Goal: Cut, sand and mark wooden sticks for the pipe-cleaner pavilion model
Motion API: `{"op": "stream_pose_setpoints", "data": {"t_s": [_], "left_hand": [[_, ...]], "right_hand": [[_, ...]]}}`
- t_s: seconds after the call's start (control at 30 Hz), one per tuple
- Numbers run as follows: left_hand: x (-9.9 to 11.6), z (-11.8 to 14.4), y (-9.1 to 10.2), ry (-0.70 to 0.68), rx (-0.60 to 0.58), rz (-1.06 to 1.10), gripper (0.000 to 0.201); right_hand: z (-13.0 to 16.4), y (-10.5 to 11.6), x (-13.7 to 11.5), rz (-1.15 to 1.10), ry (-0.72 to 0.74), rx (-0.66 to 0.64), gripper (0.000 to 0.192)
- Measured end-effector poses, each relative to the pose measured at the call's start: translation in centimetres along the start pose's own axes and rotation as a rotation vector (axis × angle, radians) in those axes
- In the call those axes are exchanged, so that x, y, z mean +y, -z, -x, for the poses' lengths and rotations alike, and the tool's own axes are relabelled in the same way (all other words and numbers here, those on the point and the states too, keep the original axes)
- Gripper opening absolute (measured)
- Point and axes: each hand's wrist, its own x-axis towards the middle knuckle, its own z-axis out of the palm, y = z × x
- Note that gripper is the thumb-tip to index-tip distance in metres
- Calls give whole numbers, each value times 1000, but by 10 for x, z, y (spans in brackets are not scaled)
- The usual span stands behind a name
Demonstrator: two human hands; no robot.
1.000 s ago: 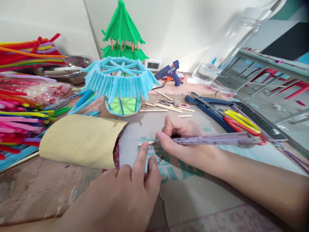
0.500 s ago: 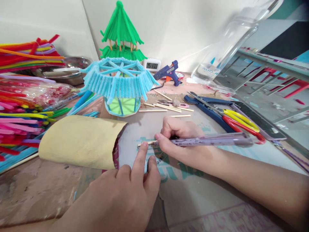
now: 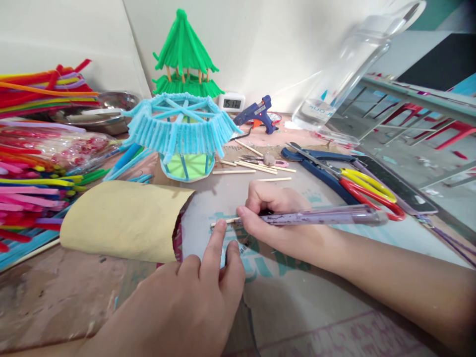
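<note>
A short wooden stick [image 3: 232, 220] lies on the cardboard in front of me. The index fingertip of my left hand [image 3: 201, 287] presses on its left part; that hand's fingers are stretched out, thumb apart from the index. My right hand [image 3: 266, 210] is closed around a pen [image 3: 320, 216] with a see-through purple barrel. The pen's tip end meets the stick's right part, though my fingers partly hide it. Left of the stick rests a curved tan paper piece [image 3: 126, 218]. Beyond the hands, several cut wooden sticks [image 3: 256, 167] are scattered.
Behind stand a light-blue pipe-cleaner structure [image 3: 182, 124] and a green pipe-cleaner tower [image 3: 182, 49]. A glue gun [image 3: 260, 114], a clock [image 3: 232, 102] and a water jug [image 3: 323, 94] are at the back. Cutters with blue handles [image 3: 316, 168], scissors [image 3: 368, 186] and a phone [image 3: 397, 183] lie right; pipe cleaners [image 3: 29, 193] fill the left.
The camera view has shifted slightly, so the background sits a little lower and further left. Both hands, the stick and the pen keep the same pose.
</note>
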Motion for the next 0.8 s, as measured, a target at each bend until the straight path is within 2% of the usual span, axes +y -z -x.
{"op": "stream_pose_setpoints", "data": {"t_s": [0.27,0.47,0.63,0.8], "left_hand": [[1,0,-10,-7,53,11,45],[-1,1,-4,-15,10,6,46],[1,2,-13,7,126,20,44],[2,4,-20,9,134,27,45]], "right_hand": [[1,-1,2,-26,53,56,28],[0,-1,3,-32,56,41,26],[-1,-1,4,-38,39,47,28],[0,-2,3,-27,33,46,28]]}}
